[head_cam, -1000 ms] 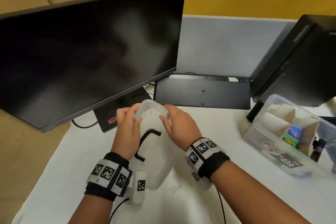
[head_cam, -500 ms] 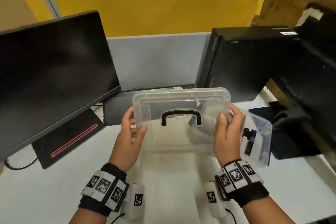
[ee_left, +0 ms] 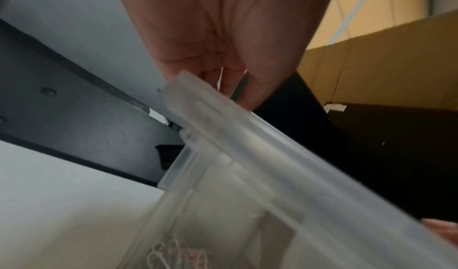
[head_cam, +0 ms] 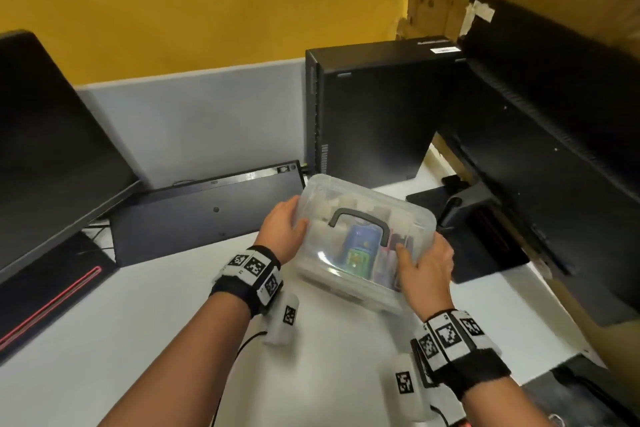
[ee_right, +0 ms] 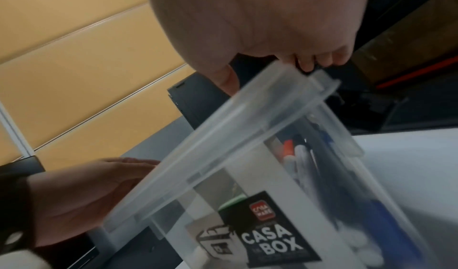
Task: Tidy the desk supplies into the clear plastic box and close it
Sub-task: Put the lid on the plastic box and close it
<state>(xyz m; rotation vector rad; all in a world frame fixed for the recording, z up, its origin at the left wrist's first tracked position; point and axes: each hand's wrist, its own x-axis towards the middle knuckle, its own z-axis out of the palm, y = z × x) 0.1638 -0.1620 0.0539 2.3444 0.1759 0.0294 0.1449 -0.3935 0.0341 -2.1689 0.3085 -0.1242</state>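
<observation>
The clear plastic box stands on the white desk with its clear lid lying on top, black handle up. My left hand grips the lid's left end, thumb on top. At the near right corner my right hand grips the lid, thumb on top and fingers curled over the edge. In the right wrist view the lid sits slightly tilted on the labelled box, and pens show inside. The left wrist view shows the lid's rim under my left hand.
A black monitor stands at the left, with a keyboard propped on edge behind the box. A black PC tower is just behind the box. A second monitor's back and stand crowd the right side.
Both hands carried the lid from beside the left monitor over to the right. It now lies on the box, where before it was held up in the air.
</observation>
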